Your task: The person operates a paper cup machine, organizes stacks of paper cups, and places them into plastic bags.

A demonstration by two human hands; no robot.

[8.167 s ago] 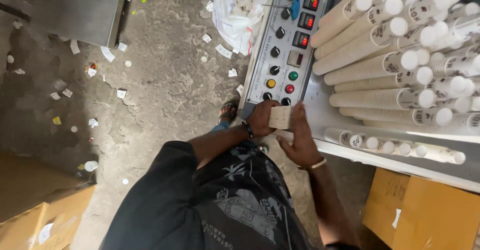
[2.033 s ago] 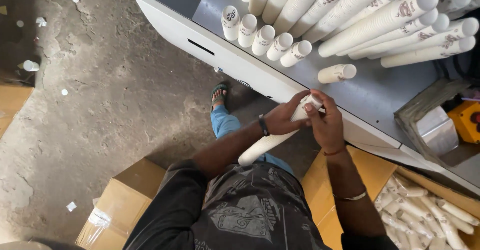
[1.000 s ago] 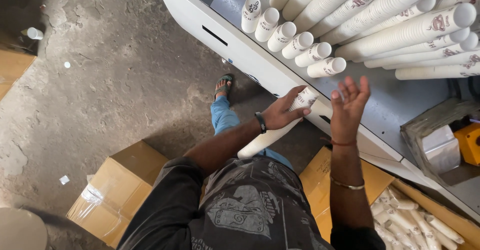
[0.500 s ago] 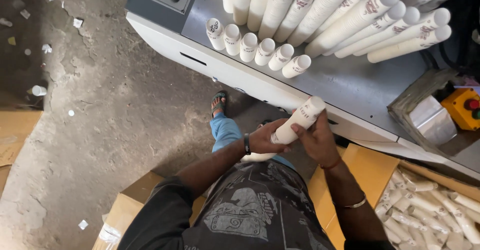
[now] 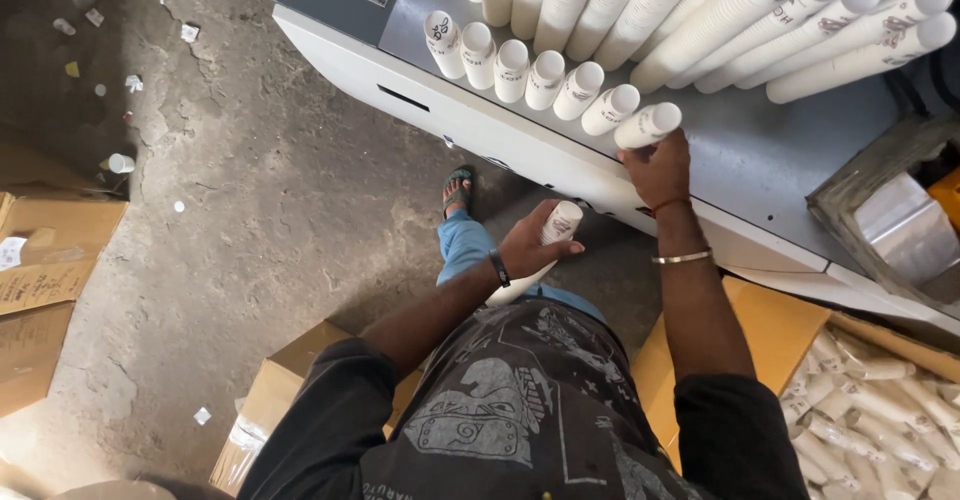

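Two hands | left hand (image 5: 528,248) grip wraps cup stack (image 5: 545,245) | right hand (image 5: 660,168) grip clasps short cup stack (image 5: 648,125)

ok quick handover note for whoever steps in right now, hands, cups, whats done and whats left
Left hand: closed around a long stack of white paper cups, held at waist height.
Right hand: on the short cup stack at the right end of the row on the grey machine table.
Done: packed cup stacks lie in the open cardboard box to the right.
Left: six more short stacks and the long stacks behind them are on the table.
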